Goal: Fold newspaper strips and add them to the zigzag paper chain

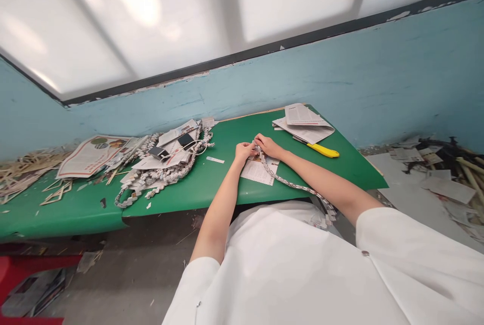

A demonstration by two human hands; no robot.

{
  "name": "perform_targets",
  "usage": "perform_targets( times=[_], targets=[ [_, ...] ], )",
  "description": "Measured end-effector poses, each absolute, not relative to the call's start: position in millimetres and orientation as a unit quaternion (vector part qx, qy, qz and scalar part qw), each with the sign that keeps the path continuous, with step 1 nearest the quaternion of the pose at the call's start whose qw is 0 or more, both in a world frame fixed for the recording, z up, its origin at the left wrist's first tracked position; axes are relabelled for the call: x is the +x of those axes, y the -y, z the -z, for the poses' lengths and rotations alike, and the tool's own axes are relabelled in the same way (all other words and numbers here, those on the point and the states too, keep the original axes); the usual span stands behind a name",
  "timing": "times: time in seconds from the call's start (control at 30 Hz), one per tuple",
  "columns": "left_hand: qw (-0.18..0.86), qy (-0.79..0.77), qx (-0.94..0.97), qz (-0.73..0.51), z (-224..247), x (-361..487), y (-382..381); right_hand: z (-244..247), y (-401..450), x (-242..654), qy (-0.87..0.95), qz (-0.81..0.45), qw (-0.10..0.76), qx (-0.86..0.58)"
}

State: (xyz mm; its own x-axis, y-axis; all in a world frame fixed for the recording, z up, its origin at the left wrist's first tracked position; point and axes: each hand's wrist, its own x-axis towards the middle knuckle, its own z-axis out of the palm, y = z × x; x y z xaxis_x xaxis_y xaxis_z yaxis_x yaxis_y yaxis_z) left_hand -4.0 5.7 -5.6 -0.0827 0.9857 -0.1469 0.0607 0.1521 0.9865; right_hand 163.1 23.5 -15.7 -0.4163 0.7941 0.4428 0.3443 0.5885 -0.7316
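Observation:
Both hands meet over the green table. My left hand (245, 151) is closed at the end of a folded-paper chain (267, 167), its fingertips pinched together. Beside it my right hand (267, 145) is closed on the same end, thumb and forefinger bent in. From there the chain of small newsprint links runs right, under my right forearm, and drops over the table's front edge towards my lap. A printed sheet of newspaper (259, 173) lies flat under the hands. The exact fold between my fingertips is too small to make out.
A yellow-handled knife (323, 150) lies by folded newspapers (306, 122) at the right. Left of the hands are a paper strip (215, 160) and a heap of woven paper chains (162, 173) with dark boxes and a white cable. A red stool (22, 269) stands lower left.

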Motion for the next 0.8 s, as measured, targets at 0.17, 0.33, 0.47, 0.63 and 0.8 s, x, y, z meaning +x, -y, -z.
perform_targets(
  times=[0.17, 0.33, 0.47, 0.63, 0.8],
  targets=[
    [0.518, -0.557, 0.447, -0.470, 2.0, -3.0, -2.6, 13.4, -22.4, 163.6, 0.796, -0.287, 0.403, -0.349],
    [0.544, -0.540, 0.429, -0.477, -1.8, -3.1, 0.0, 10.6, -19.3, 163.9, 0.798, -0.286, 0.405, -0.342],
    [0.567, -0.523, 0.417, -0.481, -3.2, -4.9, 0.0, 8.4, -17.1, 163.3, 0.789, -0.292, 0.414, -0.348],
    [0.578, -0.507, 0.412, -0.490, -2.1, -7.5, -0.8, 7.4, -18.0, 164.0, 0.774, -0.300, 0.423, -0.365],
    [0.589, -0.495, 0.405, -0.493, -2.2, -7.5, -0.3, 9.2, -19.7, 165.4, 0.772, -0.303, 0.424, -0.363]
  ],
)
